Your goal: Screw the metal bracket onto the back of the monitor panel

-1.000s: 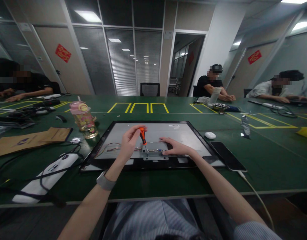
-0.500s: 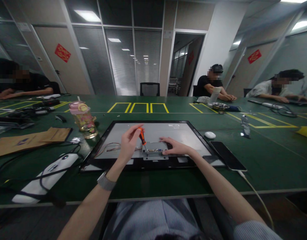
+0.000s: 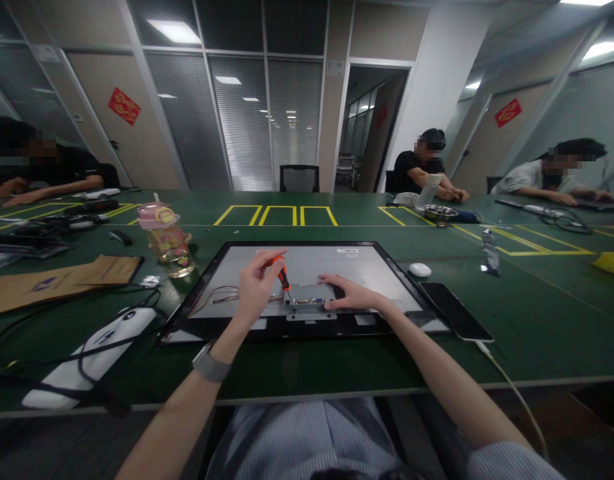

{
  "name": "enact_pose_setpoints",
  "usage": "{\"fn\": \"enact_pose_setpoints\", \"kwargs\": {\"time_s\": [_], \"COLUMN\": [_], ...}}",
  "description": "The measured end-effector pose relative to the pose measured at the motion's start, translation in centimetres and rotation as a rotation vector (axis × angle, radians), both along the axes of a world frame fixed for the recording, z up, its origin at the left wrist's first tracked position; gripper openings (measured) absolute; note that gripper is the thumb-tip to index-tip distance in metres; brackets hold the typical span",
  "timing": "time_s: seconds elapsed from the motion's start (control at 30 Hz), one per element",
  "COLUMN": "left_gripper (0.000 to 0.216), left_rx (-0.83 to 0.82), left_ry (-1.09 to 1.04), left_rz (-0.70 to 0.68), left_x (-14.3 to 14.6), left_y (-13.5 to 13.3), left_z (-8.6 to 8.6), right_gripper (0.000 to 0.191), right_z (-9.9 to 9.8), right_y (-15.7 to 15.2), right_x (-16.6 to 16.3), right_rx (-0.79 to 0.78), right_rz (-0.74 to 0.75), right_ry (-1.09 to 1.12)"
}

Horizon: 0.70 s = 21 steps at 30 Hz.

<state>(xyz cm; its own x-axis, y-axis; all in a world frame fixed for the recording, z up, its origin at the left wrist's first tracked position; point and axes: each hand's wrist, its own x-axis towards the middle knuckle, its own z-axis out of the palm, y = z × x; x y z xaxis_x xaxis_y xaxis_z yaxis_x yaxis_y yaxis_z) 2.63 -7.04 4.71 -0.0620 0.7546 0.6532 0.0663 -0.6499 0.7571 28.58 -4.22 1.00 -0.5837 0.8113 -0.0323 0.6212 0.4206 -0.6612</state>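
In my left hand is an orange-and-black screwdriver, gripped near the top of its handle. Its shaft slants down to the left end of a metal bracket with a row of video ports; the tip's exact contact is too small to make out. My right hand holds the bracket's right end, thumb at the port side and fingers reaching over the far side. The bracket sits on the grey back of a flat display panel with a black frame. Thin wires run across the panel's left part.
Right of the panel lie a phone on a cable and a white earbud case. To the left are a pink-lidded bottle, a white power strip with black cords, and a brown paper bag. Several people sit around the green table.
My left hand has shifted slightly left, and the screwdriver handle leans a bit differently. My right hand, the bracket and the panel stay in place.
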Motion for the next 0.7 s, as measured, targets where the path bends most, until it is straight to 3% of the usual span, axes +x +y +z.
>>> {"fn": "enact_pose_setpoints", "kwargs": {"time_s": [0.1, 0.3, 0.53, 0.7], "left_gripper": [0.018, 0.029, 0.018, 0.026], "left_rx": [0.034, -0.029, 0.0, 0.02], "left_ry": [0.015, -0.076, -0.024, -0.055], "left_rz": [0.065, -0.095, 0.108, 0.052], "left_x": [0.09, 0.05, 0.21, 0.08], "left_y": [0.17, 0.19, -0.02, -0.04], "left_z": [-0.02, -0.04, 0.1, 0.14], "right_gripper": [0.083, 0.084, 0.081, 0.08], "right_z": [-0.1, 0.05, 0.05, 0.21], "right_y": [0.07, -0.02, -0.03, -0.11], "right_x": [-0.01, -0.04, -0.01, -0.05], "right_rx": [0.009, -0.002, 0.008, 0.007], "right_rz": [0.007, -0.012, -0.004, 0.008], "right_ry": [0.005, -0.02, -0.005, -0.009]}}
